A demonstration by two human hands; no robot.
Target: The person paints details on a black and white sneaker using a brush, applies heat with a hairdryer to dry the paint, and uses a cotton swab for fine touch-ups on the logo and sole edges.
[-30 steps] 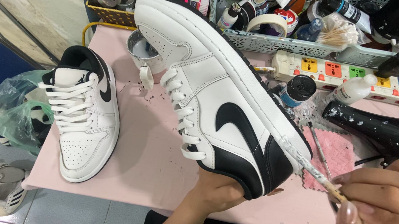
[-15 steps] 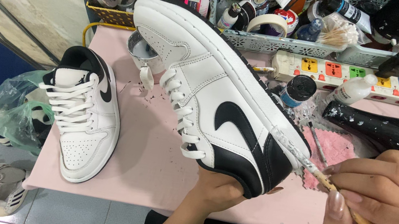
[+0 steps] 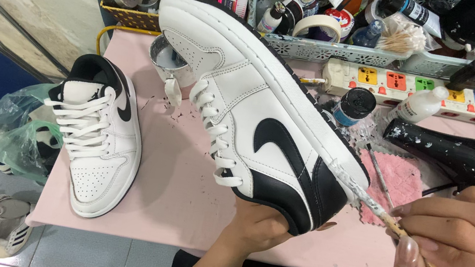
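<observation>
holding black-and-white sneaker (image 3: 254, 111) tilted at frame centre, my left hand (image 3: 260, 229) gripping it from below at heel end. my right hand (image 3: 466, 252), lower right, pinching thin wooden paintbrush (image 3: 421, 255), white-coated tip touching white sole edge near heel. second matching sneaker (image 3: 95, 143) lying on pink table (image 3: 177, 194), centre left. black hair dryer (image 3: 468, 163) resting at right; power strip (image 3: 409, 91) along upper right.

The left hand (image 3: 257, 229) grips the heel of a white-and-black sneaker (image 3: 254, 107), held tilted above the pink table (image 3: 177, 194). The right hand (image 3: 460, 251) holds a paintbrush (image 3: 417, 241), its tip touching the sole's heel edge. A matching sneaker (image 3: 96, 140) lies on the table nearby.
</observation>
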